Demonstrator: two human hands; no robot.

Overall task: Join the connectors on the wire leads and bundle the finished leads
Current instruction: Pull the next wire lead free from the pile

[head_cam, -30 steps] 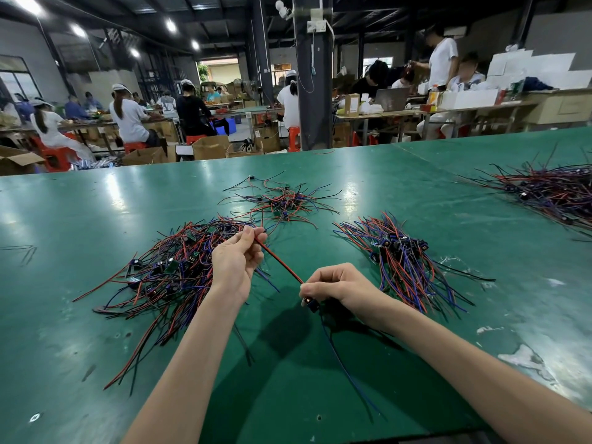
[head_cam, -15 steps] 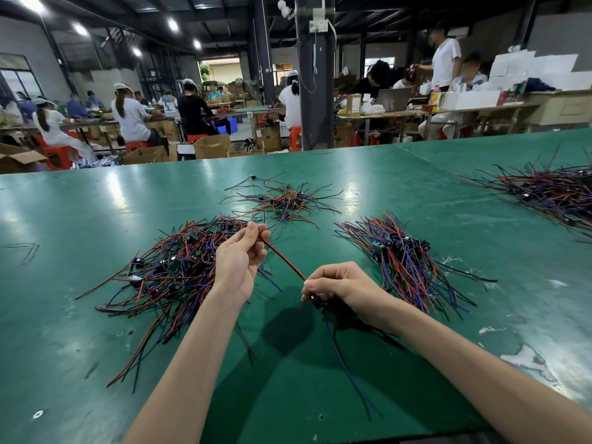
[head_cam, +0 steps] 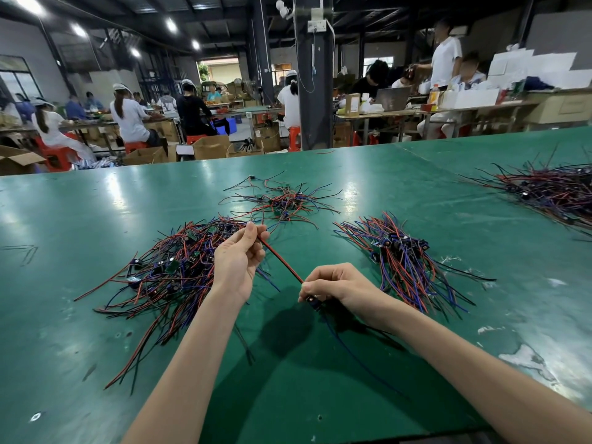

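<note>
A red and black wire lead [head_cam: 282,262] is stretched taut between my two hands above the green table [head_cam: 96,331]. My left hand [head_cam: 238,259] pinches its far end with curled fingers. My right hand [head_cam: 336,285] grips the near end, where a small dark connector [head_cam: 313,303] shows under the fingers and a blue wire [head_cam: 349,350] trails down toward me. A large loose pile of red, black and blue leads [head_cam: 166,267] lies left of my left hand. A tidier bunch of leads [head_cam: 400,254] lies right of my right hand.
A small scatter of leads [head_cam: 282,200] lies farther back in the middle, and another heap [head_cam: 557,190] sits at the far right. Beyond the table's far edge stand a dark pillar [head_cam: 312,91], cardboard boxes, and several seated and standing people at other benches.
Both hands hold the same lead as before; the left hand has drifted slightly up and away, keeping the lead taut. The piles have not moved.
</note>
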